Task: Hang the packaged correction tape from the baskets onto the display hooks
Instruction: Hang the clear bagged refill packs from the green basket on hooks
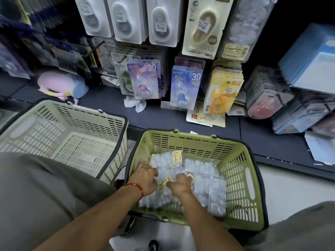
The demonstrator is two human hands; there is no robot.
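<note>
1. Plainly, a slip is the chief risk: the clear, glossy plastic packets of correction tape (183, 180) are heaped loosely in the olive-green slatted plastic basket (241, 171), so several could be lifted at once and some dropped back or onto the floor.
2. A packet's hang hole could be torn or missed if it is forced onto a display hook already crowded; the white blister packs (126, 20) and the purple "30" carded tapes (144, 78) on the dark display wall are seen to hang in thick rows.
3. Stock could be hung on the wrong hook, since the packets' yellow labels are too small to be read from here.
4. The left hand (145, 178), with a red cord bracelet (136, 186) at the wrist, is laid on the heap with fingers curled down into the packets; whether one is actually gripped cannot be told.
5. The right hand (180, 183) is likewise bent over the heap, fingers tucked among the packets just beside the left; its grip cannot be told either.
6. The beige slatted plastic basket (72, 124) stands just beside the green one, and no packets are seen in it.
</note>
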